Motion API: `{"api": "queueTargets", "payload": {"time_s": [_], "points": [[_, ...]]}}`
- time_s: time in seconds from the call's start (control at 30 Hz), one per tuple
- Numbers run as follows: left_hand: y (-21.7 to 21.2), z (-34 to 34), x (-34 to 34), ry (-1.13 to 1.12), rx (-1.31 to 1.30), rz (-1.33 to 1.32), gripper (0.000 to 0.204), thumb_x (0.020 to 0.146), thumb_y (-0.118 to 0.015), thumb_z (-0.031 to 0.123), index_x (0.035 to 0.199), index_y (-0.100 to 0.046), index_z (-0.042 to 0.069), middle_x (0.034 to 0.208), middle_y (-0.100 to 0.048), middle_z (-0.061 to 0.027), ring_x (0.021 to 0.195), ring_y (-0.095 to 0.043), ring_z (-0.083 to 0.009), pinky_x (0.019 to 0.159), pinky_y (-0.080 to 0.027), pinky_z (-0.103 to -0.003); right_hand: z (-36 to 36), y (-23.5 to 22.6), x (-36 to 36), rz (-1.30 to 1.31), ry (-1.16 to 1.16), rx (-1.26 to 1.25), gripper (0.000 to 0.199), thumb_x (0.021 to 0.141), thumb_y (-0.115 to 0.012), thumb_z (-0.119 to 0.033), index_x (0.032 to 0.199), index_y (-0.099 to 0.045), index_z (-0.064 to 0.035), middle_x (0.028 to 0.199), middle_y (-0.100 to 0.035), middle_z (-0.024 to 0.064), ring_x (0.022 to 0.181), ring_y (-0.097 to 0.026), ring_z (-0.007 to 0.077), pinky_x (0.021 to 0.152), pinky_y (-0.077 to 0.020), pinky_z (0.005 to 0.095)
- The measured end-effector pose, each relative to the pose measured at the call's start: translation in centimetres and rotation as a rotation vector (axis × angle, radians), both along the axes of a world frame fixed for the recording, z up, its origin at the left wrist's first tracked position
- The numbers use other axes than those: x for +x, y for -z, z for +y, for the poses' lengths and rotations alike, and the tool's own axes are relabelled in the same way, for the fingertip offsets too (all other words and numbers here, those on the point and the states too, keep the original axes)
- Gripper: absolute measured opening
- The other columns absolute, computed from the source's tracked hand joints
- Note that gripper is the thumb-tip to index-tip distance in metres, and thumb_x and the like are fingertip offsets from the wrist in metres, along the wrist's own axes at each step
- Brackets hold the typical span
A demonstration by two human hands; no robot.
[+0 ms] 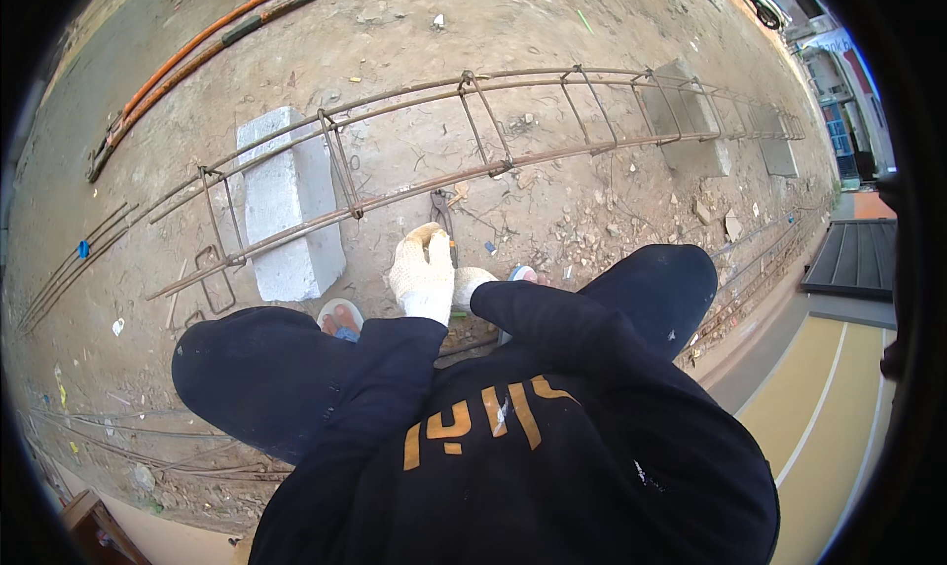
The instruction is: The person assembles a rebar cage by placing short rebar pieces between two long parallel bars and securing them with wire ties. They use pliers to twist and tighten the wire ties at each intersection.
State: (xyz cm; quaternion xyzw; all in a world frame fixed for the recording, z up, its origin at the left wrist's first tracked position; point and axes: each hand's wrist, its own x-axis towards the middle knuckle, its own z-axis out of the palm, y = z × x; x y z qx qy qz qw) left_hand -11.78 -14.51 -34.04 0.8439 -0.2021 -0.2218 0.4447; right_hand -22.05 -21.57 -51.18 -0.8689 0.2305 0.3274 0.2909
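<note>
A cage of steel rebar [424, 183] with wire-tied square stirrups runs from left to right in front of me. It rests on a pale concrete block [286, 205]. My left hand [422, 267], in a cream knitted glove, is closed with curled fingers near the cage's lower bar; whatever it pinches is hidden. Close beside it my right hand [472, 283], gloved too, is partly covered by my sleeve. Its fingers appear wrapped around the handles of a pair of pincers [440, 208], whose jaws point away from me, just below the lower bar.
More concrete blocks [681, 121] support the cage farther right. Loose stirrups [215, 281] lie left of the near block. Long-handled bolt cutters [197, 67] lie at upper left. Thin bars with a blue mark [83, 249] are at far left. Rubble [592, 234] covers the dirt at right.
</note>
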Motion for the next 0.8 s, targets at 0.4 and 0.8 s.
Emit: {"api": "queueTargets", "payload": {"time_s": [0.4,0.8], "points": [[6.0,-0.3,-2.7,-0.17,0.254,0.07,0.049,0.075,-0.073,0.04,0.115,-0.064,0.014,0.117,-0.062,-0.02,0.111,-0.058,-0.0348,0.096,-0.045,-0.044,2.4,0.2,0.1,-0.137,0.827,-0.182,0.029,0.093,-0.055,-0.028,0.112,-0.055,-0.0054,0.109,-0.065,0.021,0.1,-0.064,0.0361,0.084,-0.0505,0.0455],[2.9,-2.0,-4.0,-0.083,-0.089,1.088,0.07,0.079,-0.073,0.042,0.129,-0.049,-0.001,0.127,-0.052,-0.0262,0.116,-0.054,-0.0396,0.096,-0.045,-0.049,-4.2,-19.9,-2.5,-0.19,0.637,-0.363,0.031,0.085,-0.063,-0.028,0.099,-0.054,-0.0017,0.088,-0.065,0.0271,0.086,-0.063,0.0441,0.073,-0.0498,0.0472]]}}
